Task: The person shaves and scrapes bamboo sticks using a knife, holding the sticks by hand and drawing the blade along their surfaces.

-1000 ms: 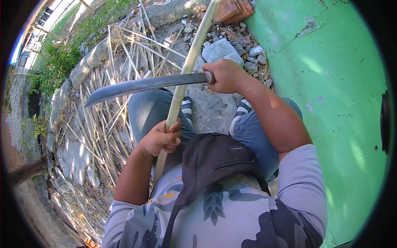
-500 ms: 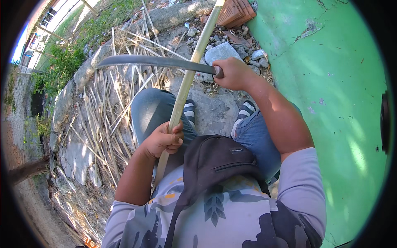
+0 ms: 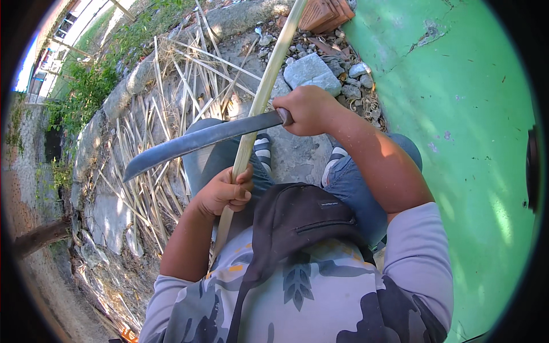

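A long, pale stick, probably a stripped palm or bamboo stem (image 3: 258, 103), runs slantwise up the middle of the view, from the person's chest to the top edge. The left hand (image 3: 223, 191) grips it low down, fingers wrapped fully around it, thumb on top. A machete (image 3: 197, 140) with a long dark grey blade lies across the stick just above that hand, its edge touching or nearly touching the stem; the exact contact is hard to tell. The blade points to the person's left and slightly downward. The right hand (image 3: 306, 108) is closed in a tight fist around the machete's handle, just right of the stick.

Below the hands are the person's knees in blue jeans (image 3: 349, 183) and striped shoes (image 3: 264, 150) on a grey stone slab (image 3: 294, 157). A black shoulder bag (image 3: 297, 220) hangs over a grey patterned shirt (image 3: 297, 297). To the left lies a heap of dry pale strips (image 3: 166, 103). Grey stones (image 3: 311, 71) and a reddish brick (image 3: 326, 12) lie beyond the stick, beside a green wall (image 3: 457, 103) on the right.
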`<state>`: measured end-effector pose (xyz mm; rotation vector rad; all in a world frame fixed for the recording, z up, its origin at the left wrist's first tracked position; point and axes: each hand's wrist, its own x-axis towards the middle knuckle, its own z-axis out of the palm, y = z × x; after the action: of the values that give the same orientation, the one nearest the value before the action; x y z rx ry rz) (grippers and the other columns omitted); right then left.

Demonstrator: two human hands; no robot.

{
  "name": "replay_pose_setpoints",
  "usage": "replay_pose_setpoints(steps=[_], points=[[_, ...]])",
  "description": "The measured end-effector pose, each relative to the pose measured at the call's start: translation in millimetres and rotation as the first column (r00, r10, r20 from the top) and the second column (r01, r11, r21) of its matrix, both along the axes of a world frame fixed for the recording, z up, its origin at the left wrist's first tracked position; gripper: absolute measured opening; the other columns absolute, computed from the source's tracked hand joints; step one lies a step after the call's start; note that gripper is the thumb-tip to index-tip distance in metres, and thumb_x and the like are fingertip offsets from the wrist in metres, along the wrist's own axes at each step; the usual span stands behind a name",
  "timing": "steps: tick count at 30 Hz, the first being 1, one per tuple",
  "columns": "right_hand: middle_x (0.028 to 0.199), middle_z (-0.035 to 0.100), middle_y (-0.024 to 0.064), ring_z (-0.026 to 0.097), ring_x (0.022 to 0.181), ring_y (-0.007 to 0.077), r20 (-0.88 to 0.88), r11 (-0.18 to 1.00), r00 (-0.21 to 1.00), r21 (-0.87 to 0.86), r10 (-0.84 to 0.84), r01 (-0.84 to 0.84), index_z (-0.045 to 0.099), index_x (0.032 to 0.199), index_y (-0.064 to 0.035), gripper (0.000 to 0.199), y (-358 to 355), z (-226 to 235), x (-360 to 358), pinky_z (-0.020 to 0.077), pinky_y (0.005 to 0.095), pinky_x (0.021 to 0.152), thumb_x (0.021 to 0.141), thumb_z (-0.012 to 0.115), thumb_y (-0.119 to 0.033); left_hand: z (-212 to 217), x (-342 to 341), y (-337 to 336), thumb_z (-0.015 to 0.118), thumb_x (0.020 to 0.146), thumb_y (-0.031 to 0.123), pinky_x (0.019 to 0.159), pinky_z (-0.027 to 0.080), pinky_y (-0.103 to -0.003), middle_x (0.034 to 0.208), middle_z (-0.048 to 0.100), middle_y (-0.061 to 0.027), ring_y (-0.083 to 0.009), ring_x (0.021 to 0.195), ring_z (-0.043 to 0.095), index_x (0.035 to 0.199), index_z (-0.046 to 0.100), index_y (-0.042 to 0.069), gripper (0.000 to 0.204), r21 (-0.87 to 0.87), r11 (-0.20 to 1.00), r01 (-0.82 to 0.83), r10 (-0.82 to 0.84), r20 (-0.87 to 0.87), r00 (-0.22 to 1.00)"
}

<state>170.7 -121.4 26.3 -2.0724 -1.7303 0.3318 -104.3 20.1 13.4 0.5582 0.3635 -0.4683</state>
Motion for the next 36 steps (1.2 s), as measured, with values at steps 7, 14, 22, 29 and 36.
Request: replay_pose_setpoints(steps=[7,14,22,29,36], points=[[0.073,0.067,0.0156,0.067,0.073,0.0382,-0.044,1.000,0.999,0.017,-0.016,0.017,0.070,0.091,-0.0130,0.022,-6,-11,3,0.0538,0.0485,0.067,0.070,0.071,-0.020,-3,3,-2,0.059,0.082,-0.012,0.040,0.020,-0.023,0.065,0.036,0.0065,-0.0040,0.045,0.027,0.086,0.037,0.018,0.037,-0.025,1.000,-0.019,0.018,-0.022,1.000],[0.079,0.069,0.0142,0.067,0.078,0.0379,-0.094,0.993,0.989,-0.041,-0.117,0.114,0.069,0.088,-0.0119,0.015,-9,-14,39,0.0534,0.0495,0.071,0.076,0.065,-0.021,0,7,0,0.060,0.083,-0.010,0.042,0.022,-0.022,0.067,0.039,0.0070,-0.0033,0.048,0.030,0.087,0.040,0.018,0.035,0.002,0.999,-0.048,0.048,-0.026,0.998],[0.078,0.068,0.0170,0.067,0.078,0.0391,0.013,0.995,0.996,-0.054,0.088,-0.088,0.070,0.089,-0.0102,0.018,-4,6,7,0.0527,0.0479,0.071,0.076,0.067,-0.022,-1,-3,-4,0.060,0.081,-0.012,0.040,0.019,-0.024,0.065,0.036,0.0065,-0.0043,0.045,0.028,0.087,0.037,0.017,0.038,0.031,0.999,-0.011,0.011,0.003,1.000],[0.082,0.069,0.0186,0.067,0.080,0.0402,-0.237,0.977,0.952,0.043,-0.193,0.209,0.070,0.090,-0.0095,0.018,-13,-3,35,0.0533,0.0473,0.073,0.076,0.068,-0.022,0,7,-1,0.061,0.082,-0.010,0.042,0.021,-0.023,0.066,0.037,0.0073,-0.0032,0.048,0.030,0.086,0.039,0.018,0.036,0.007,1.000,0.014,-0.014,-0.015,1.000],[0.071,0.065,0.0172,0.065,0.072,0.0392,-0.089,1.000,0.996,0.009,0.017,-0.016,0.066,0.088,-0.0089,0.020,-7,-15,30,0.0513,0.0471,0.065,0.070,0.069,-0.016,5,4,-5,0.060,0.082,-0.010,0.042,0.021,-0.023,0.066,0.037,0.0071,-0.0038,0.047,0.030,0.085,0.038,0.018,0.036,0.049,0.998,0.042,-0.042,-0.013,0.999]])
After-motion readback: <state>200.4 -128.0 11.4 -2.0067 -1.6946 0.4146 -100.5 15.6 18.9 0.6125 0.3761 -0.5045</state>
